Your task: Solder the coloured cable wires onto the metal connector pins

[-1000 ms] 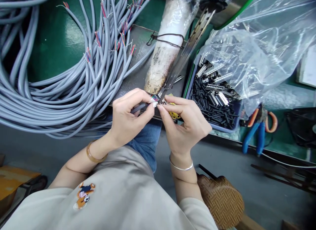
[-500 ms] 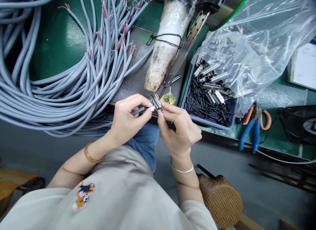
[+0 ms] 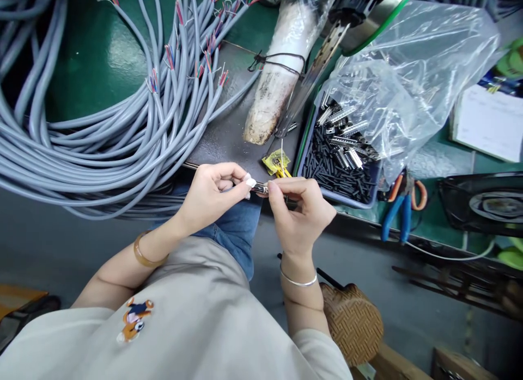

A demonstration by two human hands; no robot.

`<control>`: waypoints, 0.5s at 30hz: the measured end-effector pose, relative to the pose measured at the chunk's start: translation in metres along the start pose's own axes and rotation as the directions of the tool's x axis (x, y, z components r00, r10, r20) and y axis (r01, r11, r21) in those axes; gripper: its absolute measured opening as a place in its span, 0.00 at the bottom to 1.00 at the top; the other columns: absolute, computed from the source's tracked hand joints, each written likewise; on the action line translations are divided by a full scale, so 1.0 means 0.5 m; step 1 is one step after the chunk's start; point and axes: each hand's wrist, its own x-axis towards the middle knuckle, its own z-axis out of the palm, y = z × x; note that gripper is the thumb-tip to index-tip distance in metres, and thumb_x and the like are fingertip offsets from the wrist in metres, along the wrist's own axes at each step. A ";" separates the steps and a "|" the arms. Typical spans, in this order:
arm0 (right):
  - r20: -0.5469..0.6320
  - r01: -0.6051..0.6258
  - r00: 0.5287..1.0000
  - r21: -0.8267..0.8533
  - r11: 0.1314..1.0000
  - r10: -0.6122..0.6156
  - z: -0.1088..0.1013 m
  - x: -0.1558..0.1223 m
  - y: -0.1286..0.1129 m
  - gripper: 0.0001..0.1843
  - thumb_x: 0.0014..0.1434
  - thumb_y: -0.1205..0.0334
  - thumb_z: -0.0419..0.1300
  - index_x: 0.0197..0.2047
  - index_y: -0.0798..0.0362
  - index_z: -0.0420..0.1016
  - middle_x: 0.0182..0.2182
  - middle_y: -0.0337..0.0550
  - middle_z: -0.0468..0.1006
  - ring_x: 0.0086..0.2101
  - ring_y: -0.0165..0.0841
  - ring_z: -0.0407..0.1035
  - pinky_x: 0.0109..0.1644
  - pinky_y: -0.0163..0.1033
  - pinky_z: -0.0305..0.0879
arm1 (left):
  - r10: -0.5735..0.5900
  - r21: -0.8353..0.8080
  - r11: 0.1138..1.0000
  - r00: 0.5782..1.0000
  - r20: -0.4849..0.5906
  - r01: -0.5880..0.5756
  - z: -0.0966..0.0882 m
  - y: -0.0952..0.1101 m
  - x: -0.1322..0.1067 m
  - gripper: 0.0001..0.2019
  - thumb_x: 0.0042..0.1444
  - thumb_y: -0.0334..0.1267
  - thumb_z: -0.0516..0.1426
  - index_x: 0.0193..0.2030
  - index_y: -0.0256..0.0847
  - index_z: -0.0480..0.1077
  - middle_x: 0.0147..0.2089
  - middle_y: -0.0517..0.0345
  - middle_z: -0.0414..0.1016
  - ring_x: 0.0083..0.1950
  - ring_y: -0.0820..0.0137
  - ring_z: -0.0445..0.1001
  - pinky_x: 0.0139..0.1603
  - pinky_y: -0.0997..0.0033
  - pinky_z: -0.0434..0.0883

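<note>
- Where the two hands meet, a small metal connector point(image 3: 260, 189) sits between them, at the front edge of the green counter point(image 3: 102, 69).
- The left hand point(image 3: 210, 197) has white-wrapped fingers point(image 3: 250, 182) pinched on one end; the right hand point(image 3: 302, 214) has thumb and forefinger clamped on the other.
- Just beyond lies a yellow wrapper point(image 3: 275, 161), its dark print too small to read.
- Behind it, a dark mat point(image 3: 218, 138) lies under a white wrapped tube point(image 3: 273, 99).
- Grey cables point(image 3: 118, 151) with bared coloured wires cover the left.
- Rightward stand a tray point(image 3: 355, 204) of black sleeves and metal connectors, then pliers point(image 3: 395, 214).
- A white paper point(image 3: 488, 121) carries faint, unreadable marks.
- Below, a brown woven-patterned stool point(image 3: 354, 328) stands over grey floor point(image 3: 53, 241).
</note>
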 end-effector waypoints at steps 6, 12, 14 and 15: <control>-0.005 -0.029 1.000 0.022 0.999 0.029 -0.002 -0.007 -0.006 0.06 0.63 0.68 0.65 0.36 0.49 0.74 0.31 0.33 0.81 0.32 0.27 0.79 0.34 0.31 0.76 | 0.029 0.000 1.000 1.000 -0.010 -0.029 0.001 -0.003 -0.005 0.08 0.54 0.37 0.63 0.27 0.36 0.73 0.23 0.58 0.73 0.20 0.79 0.62 0.20 0.78 0.57; -0.113 -0.039 0.993 0.014 0.999 0.040 -0.004 -0.005 -0.008 0.03 0.62 0.67 0.66 0.38 0.49 0.77 0.32 0.34 0.85 0.29 0.27 0.80 0.30 0.31 0.75 | 0.062 0.064 0.996 0.997 0.039 -0.064 -0.001 -0.013 -0.017 0.08 0.58 0.38 0.62 0.31 0.36 0.75 0.26 0.59 0.75 0.21 0.80 0.60 0.21 0.76 0.56; -0.246 -0.041 0.968 0.066 0.997 0.056 -0.018 -0.004 -0.004 0.03 0.61 0.66 0.67 0.38 0.49 0.78 0.29 0.32 0.84 0.21 0.26 0.75 0.20 0.30 0.67 | 0.070 0.171 0.981 0.987 0.143 -0.095 -0.009 -0.023 -0.026 0.07 0.59 0.37 0.61 0.33 0.36 0.77 0.24 0.61 0.75 0.20 0.79 0.60 0.22 0.76 0.56; -0.302 -0.032 0.952 0.079 0.996 0.054 -0.033 -0.004 -0.003 0.03 0.60 0.65 0.68 0.37 0.48 0.79 0.26 0.30 0.83 0.17 0.26 0.72 0.16 0.31 0.62 | 0.074 0.240 0.962 0.971 0.225 -0.129 -0.014 -0.030 -0.031 0.07 0.60 0.36 0.60 0.35 0.36 0.78 0.24 0.61 0.76 0.21 0.78 0.62 0.24 0.76 0.57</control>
